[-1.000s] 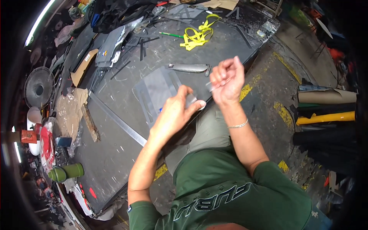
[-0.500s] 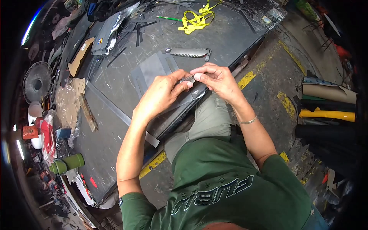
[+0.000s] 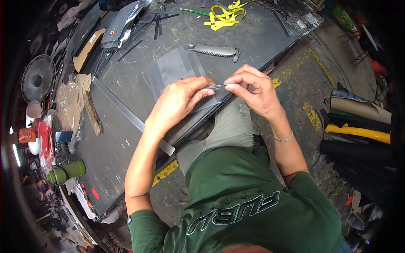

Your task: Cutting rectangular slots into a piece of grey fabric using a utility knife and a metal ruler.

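Between my two hands, over the table's near edge, stretches a small, thin clear strip (image 3: pixel 218 87) that looks like plastic. My left hand (image 3: pixel 180 96) pinches one end between thumb and fingers. At the other end, my right hand (image 3: pixel 252 89) grips it with thumb and forefinger. Beneath and beyond my left hand lies a flat grey sheet piece (image 3: pixel 170 67) with long slots along its sides. A grey utility knife (image 3: pixel 213 50) rests on the table just past that piece.
A metal ruler (image 3: pixel 122 109) lies slantwise on the dark table (image 3: pixel 114 156). A yellow tape measure (image 3: pixel 223 19) and a green pencil (image 3: pixel 192 11) are at the far side. A green bottle (image 3: pixel 67 172), a wood piece (image 3: pixel 93 113) and a fan (image 3: pixel 38 79) are at left.
My right hand has moved right, away from my left, and more of the clear strip shows between them. The whole view has shifted a little.
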`<state>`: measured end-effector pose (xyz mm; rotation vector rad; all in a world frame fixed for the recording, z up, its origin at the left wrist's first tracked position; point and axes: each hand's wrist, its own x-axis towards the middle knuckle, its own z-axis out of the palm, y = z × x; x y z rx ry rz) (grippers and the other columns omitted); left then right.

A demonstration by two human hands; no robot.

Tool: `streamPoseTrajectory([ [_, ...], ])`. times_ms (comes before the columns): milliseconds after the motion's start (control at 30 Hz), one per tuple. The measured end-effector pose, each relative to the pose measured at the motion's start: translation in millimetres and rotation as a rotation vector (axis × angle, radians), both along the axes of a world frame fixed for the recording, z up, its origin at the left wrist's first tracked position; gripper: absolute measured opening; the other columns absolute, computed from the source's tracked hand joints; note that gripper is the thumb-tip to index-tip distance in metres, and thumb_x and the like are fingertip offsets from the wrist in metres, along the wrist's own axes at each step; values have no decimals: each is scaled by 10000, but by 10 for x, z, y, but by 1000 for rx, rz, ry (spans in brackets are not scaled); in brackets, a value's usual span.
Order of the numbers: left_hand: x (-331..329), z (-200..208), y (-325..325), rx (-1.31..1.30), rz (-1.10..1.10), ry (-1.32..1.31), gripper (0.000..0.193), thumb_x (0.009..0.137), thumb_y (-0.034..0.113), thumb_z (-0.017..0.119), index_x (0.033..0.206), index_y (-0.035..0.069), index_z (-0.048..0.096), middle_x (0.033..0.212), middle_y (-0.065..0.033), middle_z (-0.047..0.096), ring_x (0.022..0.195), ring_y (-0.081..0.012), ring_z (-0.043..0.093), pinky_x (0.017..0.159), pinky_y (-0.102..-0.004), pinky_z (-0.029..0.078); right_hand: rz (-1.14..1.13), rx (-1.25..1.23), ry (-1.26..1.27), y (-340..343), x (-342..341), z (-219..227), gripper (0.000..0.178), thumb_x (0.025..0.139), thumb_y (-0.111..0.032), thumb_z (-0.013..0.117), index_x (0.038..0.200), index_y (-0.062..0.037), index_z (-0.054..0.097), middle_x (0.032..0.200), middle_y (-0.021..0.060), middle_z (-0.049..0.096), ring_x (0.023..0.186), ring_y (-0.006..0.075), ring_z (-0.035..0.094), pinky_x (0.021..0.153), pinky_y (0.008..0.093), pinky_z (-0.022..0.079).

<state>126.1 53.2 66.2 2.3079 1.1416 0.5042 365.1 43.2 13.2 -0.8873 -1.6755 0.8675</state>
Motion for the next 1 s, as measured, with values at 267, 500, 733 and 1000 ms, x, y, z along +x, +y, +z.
streamPoseTrajectory([
  [267,-141,-98,-98,-179,38,-126,305,1022,300,644,1167,33,670,971,-162,735,884,-337,716,785,-409,547,-106,81,-122,73,328,169,40,912,2,721,937,0,753,857,-8,630,635,34,486,550,211,357],
  [500,-74,-194,-160,-595,199,-269,324,1072,299,592,1235,31,673,788,16,661,622,-45,520,612,-242,462,-16,-570,1029,212,-12,22,133,1017,-127,645,1084,-12,645,865,-10,564,530,12,393,455,200,313],
  [733,69,-101,-184,-486,145,-203,363,1063,294,602,1343,71,659,735,7,632,608,-60,522,584,-261,446,17,-556,1218,270,-448,61,111,1033,-158,632,990,-57,611,849,-13,540,543,34,401,477,207,332],
  [1000,132,-114,-216,-453,156,-224,362,1036,304,631,1319,81,669,753,-110,711,716,-203,695,731,-379,531,70,-538,1254,305,-422,30,115,999,-158,682,1010,-47,658,854,-8,580,545,51,435,499,223,346],
])
